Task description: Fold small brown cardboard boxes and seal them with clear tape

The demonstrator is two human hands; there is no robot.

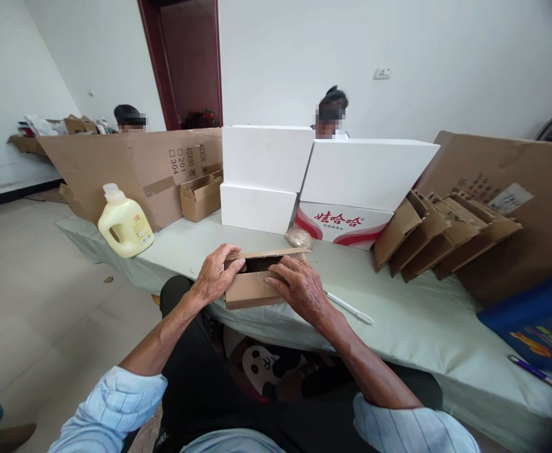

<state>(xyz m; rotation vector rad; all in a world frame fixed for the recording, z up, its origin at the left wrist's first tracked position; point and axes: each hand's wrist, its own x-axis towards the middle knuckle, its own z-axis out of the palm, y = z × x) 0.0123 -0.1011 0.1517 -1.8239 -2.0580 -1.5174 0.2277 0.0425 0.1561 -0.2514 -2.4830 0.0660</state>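
A small brown cardboard box (251,290) lies at the near edge of the table, its top open and a flap raised along the far side. My left hand (219,272) grips its left end, with the thumb at the opening. At the right end, my right hand (300,286) holds the box with bent fingers over the near wall and partly inside. The inside is dark, and its contents cannot be made out. Just behind the box sits a crumpled clear plastic bundle (299,238). A white pen-like tool (350,307) lies right of my right hand.
White boxes (266,157) stand stacked behind, beside a red-and-white carton (344,223). A yellow jug (125,221) and small brown box (201,196) are left. Folded cardboard boxes (446,236) and a blue container (535,327) are right. Two people sit beyond.
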